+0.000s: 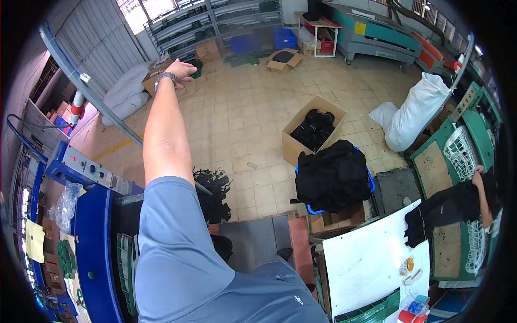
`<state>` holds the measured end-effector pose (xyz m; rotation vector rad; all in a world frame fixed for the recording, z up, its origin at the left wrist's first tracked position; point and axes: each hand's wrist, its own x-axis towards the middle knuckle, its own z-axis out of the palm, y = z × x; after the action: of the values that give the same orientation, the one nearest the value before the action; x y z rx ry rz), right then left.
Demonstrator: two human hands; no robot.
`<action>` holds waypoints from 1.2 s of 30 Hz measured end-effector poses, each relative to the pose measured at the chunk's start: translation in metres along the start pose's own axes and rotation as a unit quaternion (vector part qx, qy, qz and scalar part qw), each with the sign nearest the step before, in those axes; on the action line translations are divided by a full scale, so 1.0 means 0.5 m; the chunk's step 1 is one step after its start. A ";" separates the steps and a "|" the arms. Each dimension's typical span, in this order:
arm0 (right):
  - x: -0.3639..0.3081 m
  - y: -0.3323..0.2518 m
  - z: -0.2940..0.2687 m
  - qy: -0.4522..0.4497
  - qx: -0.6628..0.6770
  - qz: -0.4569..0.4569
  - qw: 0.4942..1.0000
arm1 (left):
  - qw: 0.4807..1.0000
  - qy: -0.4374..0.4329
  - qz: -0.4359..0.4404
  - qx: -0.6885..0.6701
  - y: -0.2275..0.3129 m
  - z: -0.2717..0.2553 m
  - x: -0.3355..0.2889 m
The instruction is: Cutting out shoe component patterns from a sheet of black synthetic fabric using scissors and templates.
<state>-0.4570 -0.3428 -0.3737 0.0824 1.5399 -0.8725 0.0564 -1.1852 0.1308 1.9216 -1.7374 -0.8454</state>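
The person's left hand (180, 71) reaches out at far left, its grip released; the right hand's grip cannot be told. Right of the outstretched arm (168, 140), black cloth (334, 175) heaps over a blue basket (372, 184) near a white desk (361, 264), a cardboard box (291, 146) just beyond.

The head-worn fisheye looks down across the tiled floor (237, 134).

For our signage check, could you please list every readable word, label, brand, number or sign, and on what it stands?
None is legible:
Square yellow label on the long teal metal machine: too small.
Pale marking on its lower front: too blurred.
Small white mark on the blue-grey fabric shirt: unreadable.
Marks on the grey metal control panel, left: too small.
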 end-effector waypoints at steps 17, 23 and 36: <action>-0.350 0.382 0.113 0.095 0.268 0.045 0.958 | 0.965 0.001 0.245 -0.097 -0.130 0.032 0.172; -0.428 0.322 0.122 0.139 0.331 0.034 0.933 | 0.857 -0.431 0.153 -0.237 -0.468 0.687 -0.203; -0.451 0.164 -0.080 0.053 0.405 -0.143 0.902 | 0.841 -0.502 -0.194 0.063 -0.655 0.933 -0.694</action>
<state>-0.4021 -0.1645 -0.2174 0.5218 1.2069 -1.7308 -0.0316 -0.7549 -0.3713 2.0997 -1.9198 -2.2524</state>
